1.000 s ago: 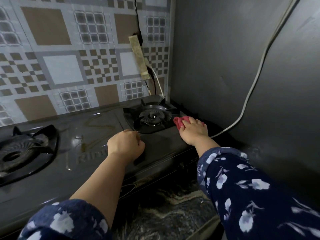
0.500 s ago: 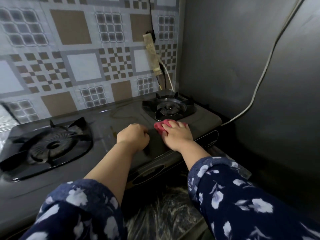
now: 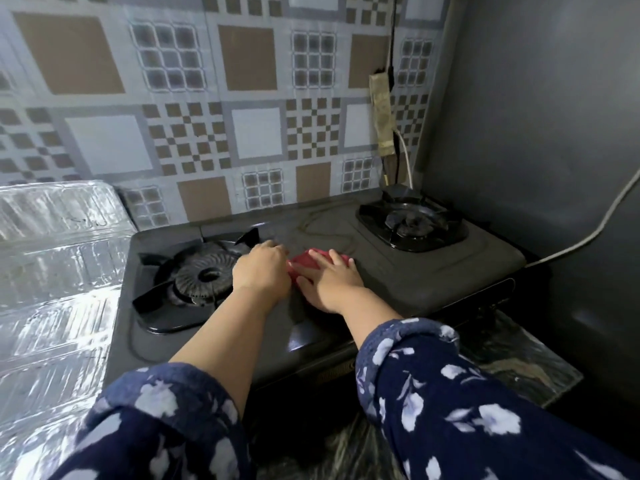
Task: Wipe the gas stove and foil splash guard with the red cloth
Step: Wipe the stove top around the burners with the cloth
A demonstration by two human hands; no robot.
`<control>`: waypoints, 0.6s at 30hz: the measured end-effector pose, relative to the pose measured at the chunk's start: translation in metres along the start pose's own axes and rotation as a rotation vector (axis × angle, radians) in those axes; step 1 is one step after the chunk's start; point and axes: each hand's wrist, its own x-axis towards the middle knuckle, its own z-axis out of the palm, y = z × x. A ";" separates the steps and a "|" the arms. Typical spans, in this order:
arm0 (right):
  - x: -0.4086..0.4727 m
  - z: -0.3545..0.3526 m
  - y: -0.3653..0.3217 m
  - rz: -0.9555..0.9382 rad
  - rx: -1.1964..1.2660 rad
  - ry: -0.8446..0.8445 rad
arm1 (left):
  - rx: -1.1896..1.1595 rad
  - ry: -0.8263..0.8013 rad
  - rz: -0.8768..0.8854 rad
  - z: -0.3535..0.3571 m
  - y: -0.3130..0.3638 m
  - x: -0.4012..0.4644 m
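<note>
A black two-burner gas stove (image 3: 433,275) fills the middle of the view. My right hand (image 3: 329,280) lies flat on the red cloth (image 3: 304,263), pressing it onto the stove top between the burners. Most of the cloth is hidden under that hand. My left hand (image 3: 261,271) rests as a loose fist on the stove, touching the cloth's left edge, beside the left burner (image 3: 204,277). The crinkled foil splash guard (image 3: 59,271) stands along the stove's left side.
The right burner (image 3: 412,221) sits at the back right. A patterned tiled wall (image 3: 256,133) runs behind, with a taped power strip (image 3: 381,116) and cables. A white cable (image 3: 588,233) crosses the dark wall on the right. Marbled counter (image 3: 519,362) shows below the stove.
My right hand slid the red cloth leftward from beside the right burner to the stove's middle. The view swung left, bringing the foil guard into sight. My left hand stayed on the stove.
</note>
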 end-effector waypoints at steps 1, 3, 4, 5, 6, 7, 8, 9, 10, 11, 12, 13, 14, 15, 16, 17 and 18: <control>0.006 -0.001 -0.001 -0.007 -0.003 -0.001 | 0.010 -0.024 -0.024 0.000 -0.006 0.003; 0.019 -0.002 -0.002 -0.025 -0.003 -0.002 | 0.023 -0.076 -0.059 0.002 -0.017 0.009; 0.026 -0.003 -0.003 -0.031 0.003 -0.002 | 0.021 -0.096 -0.065 0.004 -0.021 0.011; 0.033 -0.004 -0.003 -0.037 0.010 -0.003 | 0.014 -0.116 -0.069 0.005 -0.024 0.014; 0.040 -0.005 -0.003 -0.044 0.015 -0.007 | 0.013 -0.135 -0.069 0.005 -0.026 0.016; 0.048 -0.006 -0.002 -0.052 0.018 -0.014 | 0.019 -0.147 -0.065 0.005 -0.028 0.019; 0.056 -0.007 -0.001 -0.061 0.017 -0.022 | 0.035 -0.147 -0.056 0.005 -0.029 0.022; 0.065 -0.008 -0.001 -0.071 0.014 -0.027 | 0.053 -0.137 -0.047 0.004 -0.030 0.026; 0.074 -0.008 0.000 -0.084 0.008 -0.027 | 0.072 -0.124 -0.039 0.004 -0.030 0.030; 0.085 -0.009 0.001 -0.097 0.001 -0.027 | 0.092 -0.113 -0.032 0.003 -0.031 0.034; 0.097 -0.010 0.001 -0.110 -0.004 -0.026 | 0.115 -0.107 -0.026 0.002 -0.031 0.037; 0.109 -0.012 0.000 -0.120 -0.004 -0.030 | 0.137 -0.106 -0.022 0.001 -0.030 0.040; 0.121 -0.013 0.000 -0.125 -0.001 -0.037 | 0.157 -0.104 -0.024 -0.001 -0.029 0.042; 0.134 -0.015 -0.001 -0.129 0.002 -0.043 | 0.173 -0.098 -0.029 -0.002 -0.028 0.045; 0.146 -0.016 -0.003 -0.137 0.003 -0.046 | 0.187 -0.092 -0.038 -0.003 -0.026 0.048; 0.157 -0.017 -0.004 -0.151 0.002 -0.045 | 0.198 -0.084 -0.048 -0.004 -0.025 0.051; 0.168 -0.018 -0.005 -0.167 -0.001 -0.044 | 0.209 -0.076 -0.058 -0.004 -0.025 0.053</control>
